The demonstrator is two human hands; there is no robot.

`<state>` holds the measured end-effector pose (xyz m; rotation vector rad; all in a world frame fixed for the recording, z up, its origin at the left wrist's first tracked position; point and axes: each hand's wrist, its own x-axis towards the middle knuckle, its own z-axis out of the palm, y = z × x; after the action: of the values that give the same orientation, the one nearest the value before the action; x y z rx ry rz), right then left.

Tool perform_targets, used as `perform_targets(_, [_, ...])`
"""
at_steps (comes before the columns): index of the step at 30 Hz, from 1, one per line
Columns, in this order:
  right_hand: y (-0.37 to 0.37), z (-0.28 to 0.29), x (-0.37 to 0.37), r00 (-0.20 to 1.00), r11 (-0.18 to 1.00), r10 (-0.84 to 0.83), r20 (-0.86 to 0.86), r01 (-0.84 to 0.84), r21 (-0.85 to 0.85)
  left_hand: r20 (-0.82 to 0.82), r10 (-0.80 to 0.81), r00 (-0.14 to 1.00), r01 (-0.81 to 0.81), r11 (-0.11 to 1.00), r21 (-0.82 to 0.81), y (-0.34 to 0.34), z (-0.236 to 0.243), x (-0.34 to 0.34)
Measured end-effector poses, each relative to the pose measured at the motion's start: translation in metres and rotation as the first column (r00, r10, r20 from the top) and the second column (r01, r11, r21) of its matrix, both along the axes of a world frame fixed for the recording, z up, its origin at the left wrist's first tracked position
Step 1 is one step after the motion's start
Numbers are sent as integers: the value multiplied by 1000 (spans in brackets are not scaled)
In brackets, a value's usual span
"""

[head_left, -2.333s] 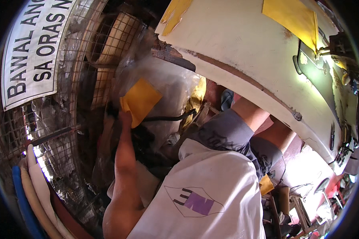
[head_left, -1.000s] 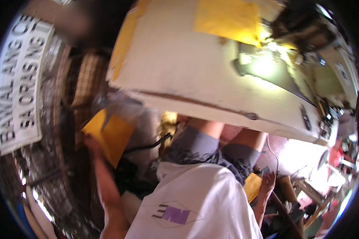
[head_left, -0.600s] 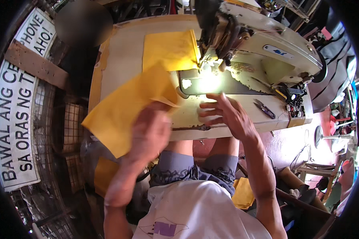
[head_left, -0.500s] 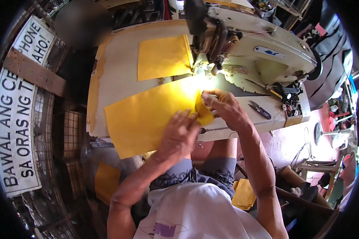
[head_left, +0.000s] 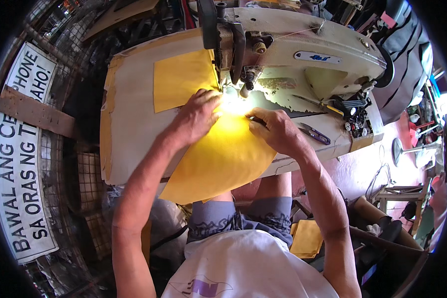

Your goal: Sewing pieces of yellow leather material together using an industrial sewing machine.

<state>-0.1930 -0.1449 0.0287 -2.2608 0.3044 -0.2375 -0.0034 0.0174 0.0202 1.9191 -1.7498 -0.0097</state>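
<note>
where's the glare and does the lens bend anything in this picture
Head view: white glare at the needle end of the cream metal sewing machine washes out the top of the flat yellow sheet, between the left hand and right hand; head view: fisheye distortion bows the white rectangular sign with black lettering at left, and corners go black.

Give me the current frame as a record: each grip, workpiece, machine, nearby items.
Left grip: at the yellow sheet's upper left edge, closure unclear
Right grip: at its upper right edge, closure unclear
Workpiece: yellow sheet, extends past the table's near edge
Machine: sewing machine, bright glare below its head
Left of glare: second yellow piece, on the table
Right of right grip: thread snips
</note>
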Motion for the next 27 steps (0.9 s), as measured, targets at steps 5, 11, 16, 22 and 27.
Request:
perform_targets(5, [-1, -8, 7, 999, 997, 0, 46, 3, -78, -184, -61, 981, 102, 971, 218, -20, 7, 32])
perform_targets(11, [6, -24, 4, 979, 955, -32, 203, 90, -283, -161, -86, 983, 118, 972, 203, -20, -7, 37])
perform_targets(16, [17, -27, -4, 959, 932, 35, 280, 70, -357, 24, -198, 980, 199, 978, -65, -8, -16, 40])
perform_targets(22, [19, -21, -13, 968, 859, 140, 209, -14, -512, 176, -261, 949, 278, 957, -84, -2, -12, 33])
perform_targets(27, [19, -17, -12, 970, 857, 147, 192, -28, -515, 216, -247, 944, 265, 963, -56, 0, -10, 30])
